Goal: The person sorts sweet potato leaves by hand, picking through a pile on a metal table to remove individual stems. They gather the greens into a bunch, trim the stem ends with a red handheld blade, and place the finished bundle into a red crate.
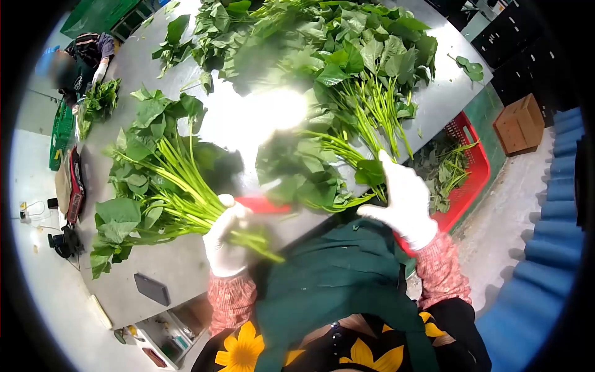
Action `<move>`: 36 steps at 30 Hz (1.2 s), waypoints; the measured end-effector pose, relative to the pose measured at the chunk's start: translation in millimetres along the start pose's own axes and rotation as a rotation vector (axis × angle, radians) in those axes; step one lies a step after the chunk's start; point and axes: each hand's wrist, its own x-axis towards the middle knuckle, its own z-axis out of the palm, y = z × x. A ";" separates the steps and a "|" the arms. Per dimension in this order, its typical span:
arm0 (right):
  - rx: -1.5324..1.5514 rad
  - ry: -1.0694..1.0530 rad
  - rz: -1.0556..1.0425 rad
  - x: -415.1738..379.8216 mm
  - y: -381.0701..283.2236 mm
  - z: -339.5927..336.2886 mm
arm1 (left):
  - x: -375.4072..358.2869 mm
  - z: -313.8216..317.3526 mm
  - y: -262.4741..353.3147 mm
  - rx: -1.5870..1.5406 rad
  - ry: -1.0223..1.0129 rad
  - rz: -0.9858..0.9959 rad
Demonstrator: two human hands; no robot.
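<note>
My left hand [226, 239], in a white glove, is closed around the stems of a bunch of leafy greens [176, 170]. The leaves fan out to the left and the cut stem ends stick out to the right of the fist. My right hand [400, 201], gloved too, has its thumb and fingers spread beside loose stems and a single leaf [370, 172] at the table edge. Beyond it lies a large pile of the same greens [347, 59], with pale green stems [378, 115] pointing toward me. A red flat object [263, 205] shows partly behind the left hand.
A red crate [480, 164] holding greens stands below the table's right edge. A dark flat device [152, 289] lies on the metal table [186, 266]. Across the left side, a co-worker [83, 59] handles greens. A cardboard box [519, 125] sits on the floor at right.
</note>
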 end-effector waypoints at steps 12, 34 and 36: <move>0.489 0.258 0.260 20.5 24.7 -17.4 | 3.5 -7.5 -0.1 0.097 0.041 0.025; 0.316 0.391 -0.067 84.7 -0.2 22.1 | -4.7 -5.7 5.0 0.071 -0.013 -0.045; 0.510 0.432 0.005 86.2 -4.1 19.0 | -5.1 -5.8 5.7 0.061 -0.014 -0.040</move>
